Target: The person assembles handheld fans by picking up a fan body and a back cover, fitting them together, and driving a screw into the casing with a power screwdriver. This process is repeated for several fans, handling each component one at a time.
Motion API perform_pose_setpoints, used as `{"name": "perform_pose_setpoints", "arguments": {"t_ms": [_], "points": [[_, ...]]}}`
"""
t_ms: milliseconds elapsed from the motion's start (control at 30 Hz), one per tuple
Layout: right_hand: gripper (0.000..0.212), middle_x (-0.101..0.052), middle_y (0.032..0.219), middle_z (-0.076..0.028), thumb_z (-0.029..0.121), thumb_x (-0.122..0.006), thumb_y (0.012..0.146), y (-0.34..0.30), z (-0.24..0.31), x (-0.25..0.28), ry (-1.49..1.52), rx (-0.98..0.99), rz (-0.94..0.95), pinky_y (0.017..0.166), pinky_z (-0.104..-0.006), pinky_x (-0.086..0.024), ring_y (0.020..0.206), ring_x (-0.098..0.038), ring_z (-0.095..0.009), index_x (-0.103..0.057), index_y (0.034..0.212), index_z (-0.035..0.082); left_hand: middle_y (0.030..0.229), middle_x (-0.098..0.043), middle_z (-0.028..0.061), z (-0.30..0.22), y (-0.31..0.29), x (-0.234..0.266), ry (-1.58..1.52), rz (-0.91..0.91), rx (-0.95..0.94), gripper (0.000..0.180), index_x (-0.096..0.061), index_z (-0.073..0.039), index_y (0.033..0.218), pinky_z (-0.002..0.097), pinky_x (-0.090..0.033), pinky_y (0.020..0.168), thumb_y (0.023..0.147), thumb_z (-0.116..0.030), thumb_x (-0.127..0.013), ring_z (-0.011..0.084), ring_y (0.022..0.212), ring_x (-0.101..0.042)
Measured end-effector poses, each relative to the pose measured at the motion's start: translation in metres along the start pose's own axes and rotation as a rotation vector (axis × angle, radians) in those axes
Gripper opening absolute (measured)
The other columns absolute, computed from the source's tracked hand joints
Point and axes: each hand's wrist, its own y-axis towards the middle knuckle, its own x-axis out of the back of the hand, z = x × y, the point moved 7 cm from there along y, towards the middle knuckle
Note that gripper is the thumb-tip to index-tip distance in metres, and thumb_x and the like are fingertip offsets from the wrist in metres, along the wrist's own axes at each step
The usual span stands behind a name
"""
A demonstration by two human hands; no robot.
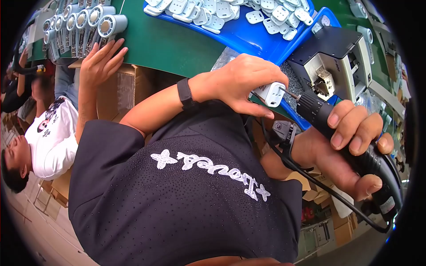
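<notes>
My left hand [242, 82], with a black band at its wrist, grips a small white plastic housing [274, 95] between thumb and fingers. The housing's end face shows small holes and a slot. My right hand [350, 142] is wrapped round a black electric screwdriver [317, 113]. Its thin bit points left, and the tip meets the right side of the housing's end face; I cannot tell whether it sits in a hole. Most of the housing is hidden behind my left fingers. A small camera [282, 129] is strapped at my right wrist, with a black cable beside it.
A blue tray [248, 42] holds many white plates [215, 23] on the green table [151, 44]. A black-topped screw feeder [328, 57] stands right of it. Several grey-blue fan-shaped units [111, 25] stand far left, touched by a co-worker's hand [101, 66]. A cardboard box [124, 91] is below.
</notes>
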Motion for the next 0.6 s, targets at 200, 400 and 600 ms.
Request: {"name": "perform_pose_setpoints", "arguments": {"t_ms": [200,400,600], "points": [[0.057,-0.05,0.079,-0.003,0.054,-0.066,0.083,-0.006,0.001,-0.005,-0.045,0.049,-0.036,0.064,-0.0341,-0.041,0.059,-0.048,-0.014,-0.059,0.113,0.007,0.09,-0.066,0.0108,-0.005,-0.001,-0.005,0.231,-0.065,0.027,0.05,-0.06,-0.004,0.112,0.0378,-0.053,0.066,0.067,-0.01,-0.08,0.0291,0.08,-0.067],[0.062,-0.05,0.077,-0.005,0.057,-0.062,0.089,-0.013,0.011,0.016,0.002,0.098,-0.195,0.056,-0.0352,-0.044,0.054,-0.049,-0.017,-0.051,0.122,0.007,0.088,-0.065,0.0101,-0.024,0.011,0.018,0.299,0.254,0.107,0.052,-0.059,-0.005,0.117,0.0368,-0.054,0.066,0.067,-0.005,-0.074,0.0277,0.079,-0.067],[0.043,-0.056,0.078,-0.003,0.038,-0.063,0.09,-0.007,-0.017,0.039,-0.212,-0.099,-0.349,0.059,-0.035,-0.044,0.055,-0.05,-0.015,-0.055,0.118,0.007,0.101,-0.062,0.0158,0.005,0.138,0.147,0.85,0.418,0.007,0.035,-0.058,-0.002,0.111,0.045,-0.051,0.083,0.078,-0.006,-0.067,0.0358,0.093,-0.062]]}}
